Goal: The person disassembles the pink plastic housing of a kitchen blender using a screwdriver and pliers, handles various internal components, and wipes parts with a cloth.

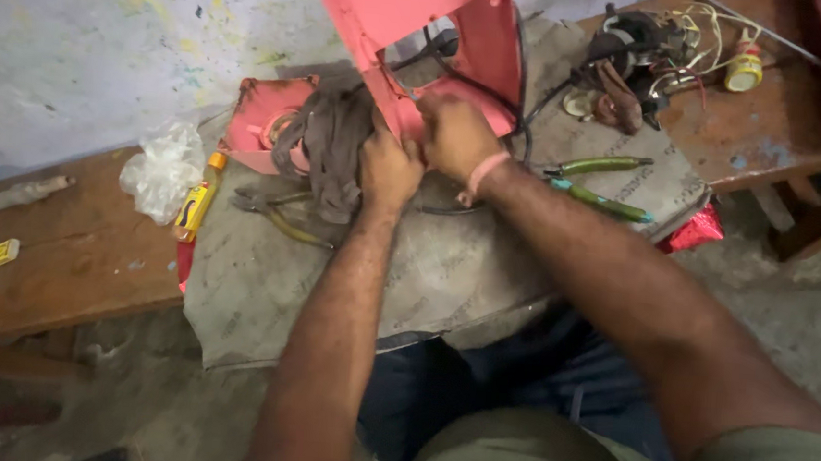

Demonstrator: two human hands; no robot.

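Two wooden benches (71,265), grey sack (446,272) across lap, concrete floor (791,296)

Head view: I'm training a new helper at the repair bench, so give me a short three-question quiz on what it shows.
1. True or false: both hands are on the red casing.
2. Which tool lies just right of the right hand? A) green-handled pliers B) a hammer C) a saw
3. What lies against the left hand on its left side?

Key: 1. True, both hands meet at its lower edge. 2. A. 3. A grey cloth, bunched on the grey mat.
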